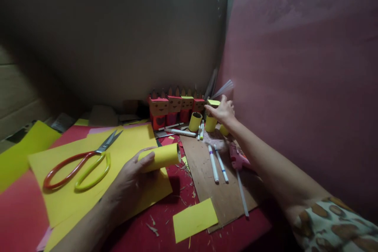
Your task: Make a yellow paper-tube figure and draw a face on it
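Observation:
My left hand (140,169) is wrapped around a yellow paper-covered tube (163,156), held tilted above the yellow sheets with its open end to the right. My right hand (223,110) reaches to the back right, thumb and fingers apart. It is beside a yellow-topped box (214,102) that sits on a yellow tube (210,124); the hand partly hides the box, and any contact is unclear. Another yellow tube (195,122) stands just left of it. Scissors (100,153) with red and yellow handles lie on a yellow sheet (130,138).
Several box-headed figures (159,106) with drawn faces line the back wall. Markers (213,163) lie on a cardboard sheet (203,173), near a pink glue gun (238,159) with a glue stick (242,195). A yellow paper piece (195,220) lies in front. A pink wall (310,86) bounds the right.

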`<state>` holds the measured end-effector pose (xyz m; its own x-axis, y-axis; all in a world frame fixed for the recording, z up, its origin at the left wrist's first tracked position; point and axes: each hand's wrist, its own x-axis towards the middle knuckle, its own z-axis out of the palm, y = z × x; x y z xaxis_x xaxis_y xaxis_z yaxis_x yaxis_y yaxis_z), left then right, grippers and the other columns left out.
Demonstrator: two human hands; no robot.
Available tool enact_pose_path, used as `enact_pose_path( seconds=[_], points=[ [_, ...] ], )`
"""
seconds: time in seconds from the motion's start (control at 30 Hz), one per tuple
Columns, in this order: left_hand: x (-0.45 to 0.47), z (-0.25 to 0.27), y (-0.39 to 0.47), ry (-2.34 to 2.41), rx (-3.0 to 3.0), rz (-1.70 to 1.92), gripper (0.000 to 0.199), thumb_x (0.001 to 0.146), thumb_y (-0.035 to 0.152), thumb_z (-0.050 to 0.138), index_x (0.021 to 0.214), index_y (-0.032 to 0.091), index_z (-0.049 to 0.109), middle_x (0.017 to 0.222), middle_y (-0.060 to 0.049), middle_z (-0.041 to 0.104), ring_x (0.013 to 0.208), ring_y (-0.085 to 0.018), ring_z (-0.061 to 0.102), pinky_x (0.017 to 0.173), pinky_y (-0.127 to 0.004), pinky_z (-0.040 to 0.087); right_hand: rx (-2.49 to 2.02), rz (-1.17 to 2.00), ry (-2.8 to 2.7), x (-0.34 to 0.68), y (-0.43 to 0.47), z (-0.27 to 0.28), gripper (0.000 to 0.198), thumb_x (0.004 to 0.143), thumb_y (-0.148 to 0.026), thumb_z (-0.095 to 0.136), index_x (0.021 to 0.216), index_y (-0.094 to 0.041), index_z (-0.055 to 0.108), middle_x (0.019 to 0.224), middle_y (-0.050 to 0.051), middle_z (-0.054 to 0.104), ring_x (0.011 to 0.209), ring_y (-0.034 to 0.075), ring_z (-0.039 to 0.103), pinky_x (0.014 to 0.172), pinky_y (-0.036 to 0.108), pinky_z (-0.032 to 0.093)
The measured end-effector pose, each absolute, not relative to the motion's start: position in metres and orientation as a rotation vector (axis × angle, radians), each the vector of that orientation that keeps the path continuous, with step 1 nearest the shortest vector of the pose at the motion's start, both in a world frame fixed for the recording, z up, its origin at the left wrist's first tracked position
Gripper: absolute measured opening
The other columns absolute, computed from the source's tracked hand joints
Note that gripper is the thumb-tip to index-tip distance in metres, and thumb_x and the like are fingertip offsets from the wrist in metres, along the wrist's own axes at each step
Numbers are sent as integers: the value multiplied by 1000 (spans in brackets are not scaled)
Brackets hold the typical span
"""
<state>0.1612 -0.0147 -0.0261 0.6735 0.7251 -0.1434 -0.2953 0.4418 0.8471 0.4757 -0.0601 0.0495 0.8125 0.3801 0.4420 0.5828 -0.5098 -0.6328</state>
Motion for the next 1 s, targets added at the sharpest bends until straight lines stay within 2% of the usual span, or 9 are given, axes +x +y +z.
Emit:
enact_pose_path(
  seconds=[0.1, 0.2, 0.37, 0.4, 0.5, 0.63, 0.73, 0.87, 1.0],
  points=[
    [161, -22, -11, 621, 682, 722, 27, 73, 27, 83, 89, 16, 65, 67, -2, 64, 52, -14, 57, 49, -25, 49, -2174, -297, -671, 476, -49, 41, 83, 70, -37, 80, 140, -9, 46, 137, 33, 51, 130, 52, 53, 106, 64, 40],
    [161, -18, -7, 608, 575, 735, 21, 78, 24, 77, 90, 14, 63, 67, -4, 65, 51, -14, 56, 47, -25, 48, -2124, -295, -651, 480, -50, 41, 78, 67, -26, 75, 138, -8, 48, 136, 31, 51, 125, 49, 58, 104, 59, 44],
    [159, -19, -3, 557, 561, 665, 29, 75, 31, 82, 90, 15, 63, 67, -3, 64, 49, -12, 53, 43, -22, 43, -1947, -356, -674, 480, -79, 56, 84, 64, -26, 70, 142, -11, 41, 140, 24, 51, 132, 38, 52, 106, 49, 46],
    [158, -20, -2, 548, 563, 660, 31, 73, 32, 84, 89, 16, 63, 67, -3, 63, 49, -12, 52, 43, -22, 44, -1870, -323, -709, 476, -87, 59, 84, 62, -28, 69, 141, -15, 41, 136, 20, 55, 128, 36, 55, 101, 47, 50],
    [157, -20, 1, 522, 589, 683, 32, 71, 33, 86, 86, 16, 63, 65, -1, 62, 47, -11, 50, 43, -23, 45, -1333, 137, -869, 455, -110, 60, 74, 55, -29, 71, 126, -24, 51, 118, 11, 66, 113, 36, 64, 87, 49, 57],
    [155, -18, 3, 516, 700, 774, 38, 61, 32, 92, 84, 15, 67, 71, -4, 67, 51, -12, 54, 41, -24, 45, -1018, 623, -979, 423, -124, 50, 51, 63, -31, 63, 114, -26, 64, 112, 9, 73, 111, 36, 67, 87, 53, 57],
    [155, -15, 0, 474, 872, 822, 43, 57, 34, 94, 87, 14, 71, 77, -6, 69, 59, -15, 59, 45, -25, 49, -967, 717, -963, 411, -124, 39, 55, 62, -30, 60, 117, -25, 66, 109, 9, 76, 112, 36, 68, 88, 56, 57],
    [155, -13, -8, 380, 1113, 897, 42, 66, 34, 86, 101, 16, 71, 81, -6, 69, 62, -16, 59, 49, -27, 50, -946, 699, -1010, 405, -124, 29, 64, 58, -25, 61, 121, -27, 67, 116, 6, 76, 117, 34, 66, 97, 54, 53],
    [156, -13, -11, 383, 1203, 975, 46, 68, 28, 84, 109, 19, 66, 79, -4, 68, 60, -16, 59, 48, -26, 48, -1034, 646, -1037, 398, -127, 23, 68, 55, -23, 66, 123, -31, 67, 119, 3, 74, 117, 32, 65, 102, 52, 50]
  ],
)
